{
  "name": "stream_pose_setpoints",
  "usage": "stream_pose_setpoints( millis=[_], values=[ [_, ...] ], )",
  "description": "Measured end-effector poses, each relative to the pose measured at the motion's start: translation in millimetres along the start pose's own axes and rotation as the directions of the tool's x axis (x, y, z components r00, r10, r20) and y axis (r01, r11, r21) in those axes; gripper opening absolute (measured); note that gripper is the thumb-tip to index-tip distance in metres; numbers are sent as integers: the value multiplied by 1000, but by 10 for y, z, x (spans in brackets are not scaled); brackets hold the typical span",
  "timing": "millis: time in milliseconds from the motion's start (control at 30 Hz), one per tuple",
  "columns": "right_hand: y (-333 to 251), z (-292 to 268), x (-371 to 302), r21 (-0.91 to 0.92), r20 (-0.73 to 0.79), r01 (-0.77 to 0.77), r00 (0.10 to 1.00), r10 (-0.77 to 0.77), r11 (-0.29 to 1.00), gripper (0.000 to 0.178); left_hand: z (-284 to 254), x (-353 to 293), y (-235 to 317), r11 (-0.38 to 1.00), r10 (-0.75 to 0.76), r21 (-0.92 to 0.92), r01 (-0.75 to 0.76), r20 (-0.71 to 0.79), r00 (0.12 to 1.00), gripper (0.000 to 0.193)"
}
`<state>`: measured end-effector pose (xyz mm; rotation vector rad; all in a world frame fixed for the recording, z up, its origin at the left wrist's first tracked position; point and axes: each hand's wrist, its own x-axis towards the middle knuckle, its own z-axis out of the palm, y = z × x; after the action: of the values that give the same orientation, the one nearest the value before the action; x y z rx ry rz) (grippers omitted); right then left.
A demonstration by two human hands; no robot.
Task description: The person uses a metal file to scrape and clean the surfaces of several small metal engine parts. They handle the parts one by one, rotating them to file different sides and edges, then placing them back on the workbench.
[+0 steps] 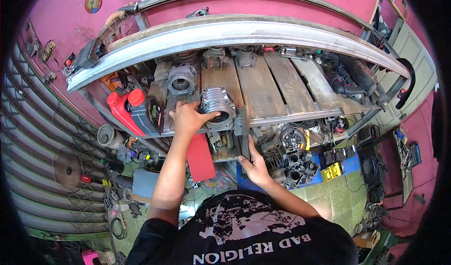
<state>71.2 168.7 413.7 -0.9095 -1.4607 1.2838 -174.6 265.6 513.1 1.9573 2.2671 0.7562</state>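
Observation:
A finned metal engine cylinder (217, 97) rests at the front edge of the wooden plank shelf. My left hand (187, 118) steadies it from the left, with the thumb over the round bore and the other fingers along its side. In my right hand (256, 167) is a wire brush (244, 143), gripped by its dark handle. The brush stands nearly upright, its grey bristles at the cylinder's right side; whether they touch is hard to tell. Behind my left hand sits a second cylinder (182, 80) with a square flange and open bore.
Red and black oil bottles (145, 112) stand left of the cylinders. More engine parts (215, 58) line the shelf's back, under a metal rail (235, 30). A power tool (350, 89) lies at the right end. Below are engine blocks (295, 166) and a red panel (199, 158).

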Motion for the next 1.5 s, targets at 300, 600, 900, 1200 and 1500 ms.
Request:
stream_pose_setpoints(
  millis=[300, 600, 900, 1200, 1500],
  values=[
    [-154, -322, 1056, -98, 31, 168, 986, -166, 981, 74, -41, 11, -71, 1000, 14, 25, -15, 30, 999, 84],
    [-257, -151, 11, -59, 22, 54, 998, -52, 997, 78, -98, 8, -102, 999, 9, 45, -14, 101, 995, 79],
    [-392, 1, 1096, -542, -37, 283, 933, -359, 791, 78, -144, 29, -48, 1000, -12, 23, 9, 128, 992, 79],
    [-702, 1, 257, -577, -32, 78, 992, -118, 813, 85, -154, 29, -116, 998, -55, 45, 47, 188, 981, 86],
    [-183, -227, 760, -361, 71, 245, 969, -235, 900, 84, -175, -20, 32, 994, -34, 105, 22, 115, 993, 85]
  ],
)
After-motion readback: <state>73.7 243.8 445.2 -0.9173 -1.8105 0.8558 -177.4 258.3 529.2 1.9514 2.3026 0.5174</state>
